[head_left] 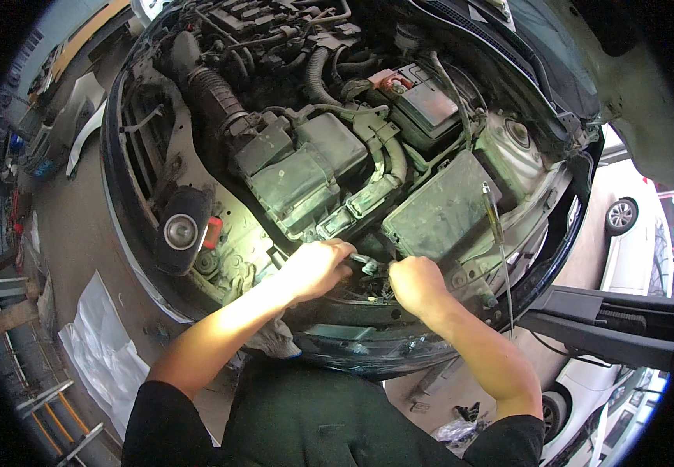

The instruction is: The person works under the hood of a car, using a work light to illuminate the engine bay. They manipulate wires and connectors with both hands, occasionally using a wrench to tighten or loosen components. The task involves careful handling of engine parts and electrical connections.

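Over the front edge of an open engine bay, my left hand [315, 270] has its fingers closed at a small grey piece [366, 264], which looks like a connector or clip. Whether it is gripped or only touched is hard to tell. Close by on the right, my right hand [418, 286] is curled into a fist, and whatever lies inside its fingers is hidden. Dark wiring and small parts [372, 289] fill the gap between the two hands. Just beyond them sit a black air filter box [294, 183] and a flat black cover [442, 206].
A work light [181, 232] rests on the left front panel, beside a red object [212, 233]. A long thin tool [494, 218] leans at the right. The battery [426, 101] is farther back. A crumpled glove [274, 339] lies on the front edge. A lift arm [609, 323] stands right.
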Demonstrator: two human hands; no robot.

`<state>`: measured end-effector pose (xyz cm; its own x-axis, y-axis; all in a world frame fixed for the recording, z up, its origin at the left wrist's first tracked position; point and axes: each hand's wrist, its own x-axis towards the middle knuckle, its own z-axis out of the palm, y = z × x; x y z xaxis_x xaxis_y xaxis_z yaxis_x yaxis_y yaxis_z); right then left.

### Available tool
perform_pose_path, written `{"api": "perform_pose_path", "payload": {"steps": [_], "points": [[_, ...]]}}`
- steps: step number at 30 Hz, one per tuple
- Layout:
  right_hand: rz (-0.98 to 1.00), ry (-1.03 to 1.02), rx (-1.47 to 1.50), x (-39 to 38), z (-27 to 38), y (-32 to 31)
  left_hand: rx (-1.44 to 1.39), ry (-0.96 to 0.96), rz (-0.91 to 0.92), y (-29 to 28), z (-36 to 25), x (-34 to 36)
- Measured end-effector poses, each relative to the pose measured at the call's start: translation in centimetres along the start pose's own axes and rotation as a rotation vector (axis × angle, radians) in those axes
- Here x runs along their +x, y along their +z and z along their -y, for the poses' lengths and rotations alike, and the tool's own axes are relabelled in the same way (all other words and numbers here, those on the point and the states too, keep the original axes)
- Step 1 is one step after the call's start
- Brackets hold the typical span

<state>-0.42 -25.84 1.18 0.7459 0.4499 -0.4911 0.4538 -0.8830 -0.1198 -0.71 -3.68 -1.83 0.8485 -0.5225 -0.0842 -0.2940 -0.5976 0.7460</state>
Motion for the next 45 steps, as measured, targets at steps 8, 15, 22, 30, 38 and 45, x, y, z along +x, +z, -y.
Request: {"api": "perform_pose_path", "payload": {"steps": [8,15,22,30,38,45], "points": [[-0.114,-0.172,0.184,-0.3,-0.4,-0.3,0.161,-0.145,0.192,0.5,-0.5,1.5],[0.142,-0.143,0.205,0.6,0.1,-0.9,-0.339,-0.123,0.302,-3.0,-1.1,0.9],[0.153,-0.069,0.305,0.1,-0.5,-2.4,0.061,-0.142,0.218,-2.1,-1.5,0.3],[0.204,-0.142,0.113,-0.1,-0.4,-1.8,0.485,-0.121,0.409,1.0,-1.6,2.8],[-0.321,-0.141,0.402,0.6,0.7,-1.6,-0.088,-0.183,0.319,-3.0,1.4,0.3],[-0.187,-0.156,0.289,2.6,4.6,-1.5,-0.049,-0.232,0.296,-2.5,1.0,0.2]]}}
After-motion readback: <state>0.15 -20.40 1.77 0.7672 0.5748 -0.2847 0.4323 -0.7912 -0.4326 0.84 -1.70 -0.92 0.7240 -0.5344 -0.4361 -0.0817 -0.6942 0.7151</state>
